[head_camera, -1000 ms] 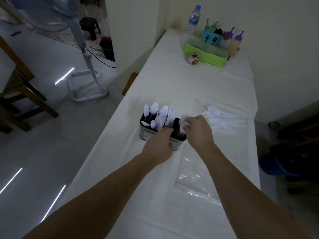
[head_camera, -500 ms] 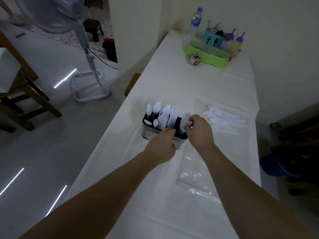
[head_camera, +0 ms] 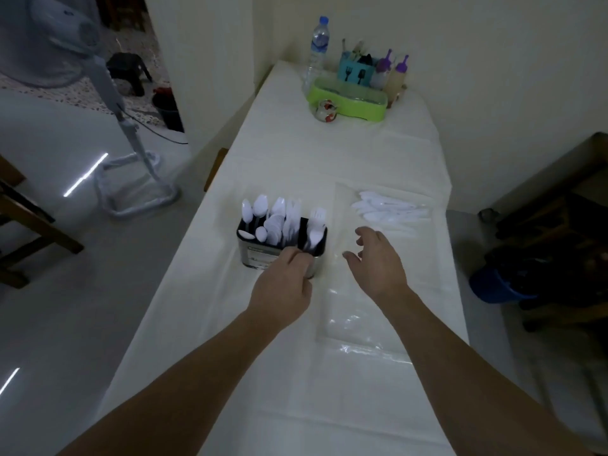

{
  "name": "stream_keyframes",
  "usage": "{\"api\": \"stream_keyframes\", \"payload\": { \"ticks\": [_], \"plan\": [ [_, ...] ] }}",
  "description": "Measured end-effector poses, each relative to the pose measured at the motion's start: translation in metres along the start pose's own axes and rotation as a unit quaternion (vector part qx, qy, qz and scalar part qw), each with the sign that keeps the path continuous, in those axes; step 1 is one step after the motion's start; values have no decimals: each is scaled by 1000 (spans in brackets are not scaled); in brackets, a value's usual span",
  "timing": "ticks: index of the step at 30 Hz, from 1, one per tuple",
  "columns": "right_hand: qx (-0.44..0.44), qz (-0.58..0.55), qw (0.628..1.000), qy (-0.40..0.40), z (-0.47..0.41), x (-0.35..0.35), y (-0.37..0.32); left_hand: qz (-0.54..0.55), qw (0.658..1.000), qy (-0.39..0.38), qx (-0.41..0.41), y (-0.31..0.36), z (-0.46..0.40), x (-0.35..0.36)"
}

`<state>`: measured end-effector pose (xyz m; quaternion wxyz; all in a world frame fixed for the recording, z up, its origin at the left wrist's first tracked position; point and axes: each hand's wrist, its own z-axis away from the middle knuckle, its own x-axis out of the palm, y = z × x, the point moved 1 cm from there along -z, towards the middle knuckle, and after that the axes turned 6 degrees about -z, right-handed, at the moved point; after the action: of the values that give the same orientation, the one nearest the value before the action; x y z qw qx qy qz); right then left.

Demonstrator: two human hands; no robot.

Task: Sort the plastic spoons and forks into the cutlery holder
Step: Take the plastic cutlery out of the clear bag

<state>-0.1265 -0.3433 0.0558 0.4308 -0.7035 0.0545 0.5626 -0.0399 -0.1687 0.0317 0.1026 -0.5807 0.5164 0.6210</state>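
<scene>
Head view: right hand free, loose cutlery lies beyond it

Your left hand [head_camera: 283, 284] grips the near rim of the cutlery holder [head_camera: 279, 245] on the tabletop [head_camera: 296, 373]. Your right hand [head_camera: 375, 258] hovers just right of the holder, fingers spread, holding nothing. Loose spoons and forks [head_camera: 388, 210] lie farther right of the holder and beyond that hand, long axes running left-right. Right hand is nearer, so reach with it.

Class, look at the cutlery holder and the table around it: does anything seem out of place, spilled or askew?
One small spoon lies flat across the rim at the far left of the cutlery holder, while the others stand upright. Nothing looks spilled or damaged; the loose cutlery lies grouped on clear plastic.
</scene>
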Motion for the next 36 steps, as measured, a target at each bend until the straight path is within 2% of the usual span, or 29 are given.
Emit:
{"api": "stream_keyframes", "payload": {
  "ticks": [5,10,14,20,27,31,34,36],
  "plan": [
    [27,32,999,-10,31,-13,44,-42,998,-10,35,19,9,21],
    [51,73,995,-34,65,-16,89,-74,994,-62,44,38,17,49],
    [85,82,992,-46,88,-16,129,-102,986,-130,-24,48,17,76],
    [145,80,986,-34,95,-19,181,-116,967,-176,-143,51,7,106],
    [179,137,974,-20,80,-17,213,-166,943,-186,-219,48,-9,130],
    [245,57,968,-1,74,-11,221,-178,927,-185,-272,53,-14,133],
    [274,-4,962,18,71,-6,223,-128,920,-188,-319,49,-16,136],
    [275,15,961,10,70,-3,226,-63,910,-190,-362,43,-18,137]
  ]
}}
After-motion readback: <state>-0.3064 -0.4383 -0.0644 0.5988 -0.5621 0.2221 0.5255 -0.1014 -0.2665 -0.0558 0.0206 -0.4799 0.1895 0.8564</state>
